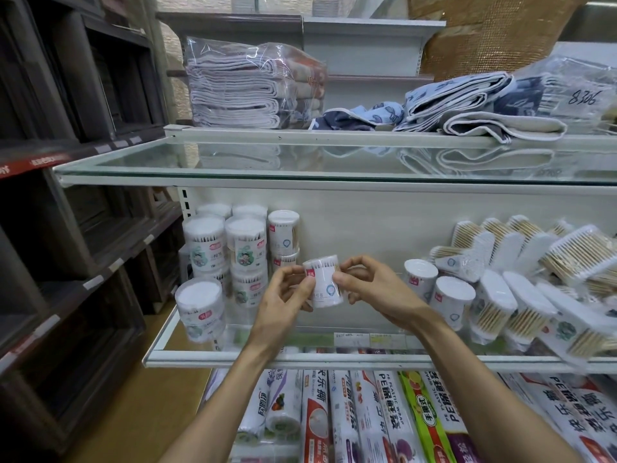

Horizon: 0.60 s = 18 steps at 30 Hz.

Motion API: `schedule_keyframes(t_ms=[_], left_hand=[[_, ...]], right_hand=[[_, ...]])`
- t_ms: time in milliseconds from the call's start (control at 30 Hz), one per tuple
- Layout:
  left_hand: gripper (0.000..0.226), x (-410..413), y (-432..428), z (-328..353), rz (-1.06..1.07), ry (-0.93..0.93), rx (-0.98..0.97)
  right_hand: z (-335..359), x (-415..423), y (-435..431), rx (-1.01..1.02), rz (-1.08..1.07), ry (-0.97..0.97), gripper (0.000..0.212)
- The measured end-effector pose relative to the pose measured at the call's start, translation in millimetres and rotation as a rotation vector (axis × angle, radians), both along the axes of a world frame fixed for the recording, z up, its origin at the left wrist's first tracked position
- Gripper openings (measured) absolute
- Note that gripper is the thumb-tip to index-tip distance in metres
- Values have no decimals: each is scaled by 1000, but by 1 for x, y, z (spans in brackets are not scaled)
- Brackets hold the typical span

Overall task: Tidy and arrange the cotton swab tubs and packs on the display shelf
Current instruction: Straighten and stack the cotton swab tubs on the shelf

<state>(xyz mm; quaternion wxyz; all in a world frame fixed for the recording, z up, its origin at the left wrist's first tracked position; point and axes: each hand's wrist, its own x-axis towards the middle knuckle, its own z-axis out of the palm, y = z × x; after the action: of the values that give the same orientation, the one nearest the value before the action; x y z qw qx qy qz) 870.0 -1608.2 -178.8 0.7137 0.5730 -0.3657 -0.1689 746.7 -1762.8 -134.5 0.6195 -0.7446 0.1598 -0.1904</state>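
A white cotton swab tub (324,281) is held in the air in front of the middle glass shelf (300,360). My left hand (283,305) grips its left side and my right hand (374,292) pinches its right side. Stacked tubs (227,248) stand at the shelf's left, with two slim tubs (283,233) stacked beside them. Two more tubs (437,292) stand right of my hands. Flat packs of wooden-stick swabs (534,282) lie in a leaning heap at the right.
Folded towels (247,85) and blue cloths (467,101) lie on the glass shelf above. Boxes of plastic wrap (384,419) fill the shelf below. Dark wooden crates (66,195) stand at the left. Price labels (367,339) sit on the shelf's front.
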Motion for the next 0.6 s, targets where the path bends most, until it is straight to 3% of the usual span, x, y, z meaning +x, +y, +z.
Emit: schedule_keyframes(t_ms=[167, 333, 467, 600], left_hand=[[29, -2, 0, 2, -24, -14, 26], [29, -1, 0, 1, -49, -32, 39], [26, -2, 1, 1, -42, -38, 46], [26, -2, -1, 0, -12, -25, 44]], right_hand=[[2, 1, 0, 61, 56, -19, 45], [2, 1, -6, 324, 53, -119, 42], [0, 4, -6, 283, 76, -102, 42], [1, 22, -11, 195, -54, -148, 36]])
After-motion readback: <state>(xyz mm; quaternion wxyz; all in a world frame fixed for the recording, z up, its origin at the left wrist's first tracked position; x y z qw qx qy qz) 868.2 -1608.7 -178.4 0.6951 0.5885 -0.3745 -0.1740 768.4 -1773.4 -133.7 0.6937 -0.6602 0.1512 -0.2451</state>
